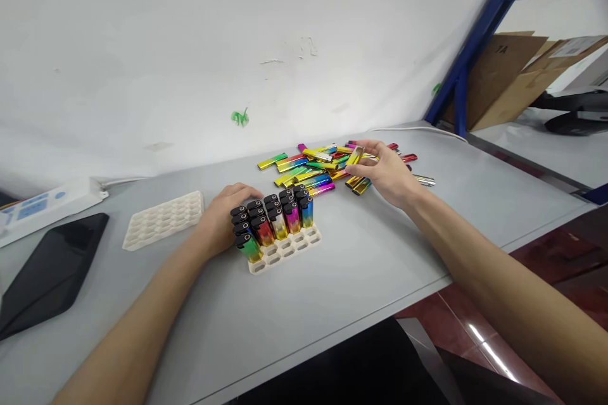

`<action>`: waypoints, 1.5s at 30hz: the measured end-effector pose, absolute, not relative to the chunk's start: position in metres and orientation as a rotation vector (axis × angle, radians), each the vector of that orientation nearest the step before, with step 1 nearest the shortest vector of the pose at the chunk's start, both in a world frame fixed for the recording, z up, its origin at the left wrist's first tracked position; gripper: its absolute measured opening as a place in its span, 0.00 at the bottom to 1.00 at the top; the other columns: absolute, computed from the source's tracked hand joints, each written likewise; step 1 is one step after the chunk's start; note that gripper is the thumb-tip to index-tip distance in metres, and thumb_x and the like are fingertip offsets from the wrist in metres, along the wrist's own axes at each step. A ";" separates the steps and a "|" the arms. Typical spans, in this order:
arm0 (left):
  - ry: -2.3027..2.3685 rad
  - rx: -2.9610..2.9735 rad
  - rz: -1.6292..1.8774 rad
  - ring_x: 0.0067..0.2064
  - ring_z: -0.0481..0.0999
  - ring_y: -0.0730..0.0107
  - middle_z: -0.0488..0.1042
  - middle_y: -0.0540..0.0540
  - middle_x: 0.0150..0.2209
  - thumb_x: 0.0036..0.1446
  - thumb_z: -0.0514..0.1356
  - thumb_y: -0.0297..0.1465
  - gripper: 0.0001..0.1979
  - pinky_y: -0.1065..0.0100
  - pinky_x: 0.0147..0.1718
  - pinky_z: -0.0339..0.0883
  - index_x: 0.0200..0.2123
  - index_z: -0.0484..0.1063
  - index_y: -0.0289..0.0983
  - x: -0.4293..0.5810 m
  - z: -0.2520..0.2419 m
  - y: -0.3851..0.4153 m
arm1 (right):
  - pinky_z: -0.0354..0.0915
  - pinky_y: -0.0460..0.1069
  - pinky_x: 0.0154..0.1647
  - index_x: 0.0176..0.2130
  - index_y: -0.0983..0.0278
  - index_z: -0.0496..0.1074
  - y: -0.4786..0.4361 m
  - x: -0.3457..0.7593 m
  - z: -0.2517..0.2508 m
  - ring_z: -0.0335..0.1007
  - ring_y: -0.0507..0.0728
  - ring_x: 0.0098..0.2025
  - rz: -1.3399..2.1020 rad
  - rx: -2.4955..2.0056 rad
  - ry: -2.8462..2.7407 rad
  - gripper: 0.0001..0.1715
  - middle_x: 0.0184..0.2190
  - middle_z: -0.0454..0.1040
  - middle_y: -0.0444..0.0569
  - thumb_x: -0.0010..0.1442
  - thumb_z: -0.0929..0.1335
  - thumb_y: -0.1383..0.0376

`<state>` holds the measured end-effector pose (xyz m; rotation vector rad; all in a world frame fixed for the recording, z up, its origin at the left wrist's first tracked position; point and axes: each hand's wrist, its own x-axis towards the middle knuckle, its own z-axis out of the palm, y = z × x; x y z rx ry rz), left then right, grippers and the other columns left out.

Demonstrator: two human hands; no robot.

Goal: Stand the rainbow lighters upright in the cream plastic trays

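Note:
Upright lighters with black tops [272,204] and shiny coloured bodies fill the back rows of a cream rack [285,252]; its front holes hold none. My left hand [227,218] is curled round the rack's left and back side, its fingertips partly hidden behind the lighters. Over at the pile, my right hand [386,171] pinches a yellow-gold lighter sleeve [355,157] between thumb and fingers, tilted just above the others. Several metallic lighter sleeves [297,164] in yellow, green, blue, red and pink lie heaped near the wall.
A second cream rack [164,220] lies to the left, with a black phone-like slab [54,272] and a white box [52,205] farther left. Beyond the grey table's right end stand a blue metal frame [460,92] and cardboard boxes [506,76].

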<state>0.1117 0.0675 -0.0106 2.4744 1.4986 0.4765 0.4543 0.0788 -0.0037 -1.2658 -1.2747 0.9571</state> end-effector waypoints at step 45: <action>1.465 2.497 0.503 0.53 0.75 0.55 0.77 0.44 0.49 0.53 0.56 0.30 0.17 0.59 0.52 0.70 0.46 0.75 0.40 0.112 -0.013 0.068 | 0.36 0.46 0.17 0.19 0.60 0.56 0.071 0.438 0.005 0.35 0.47 0.16 1.186 -1.285 -1.094 0.32 0.14 0.44 0.37 0.66 0.60 0.43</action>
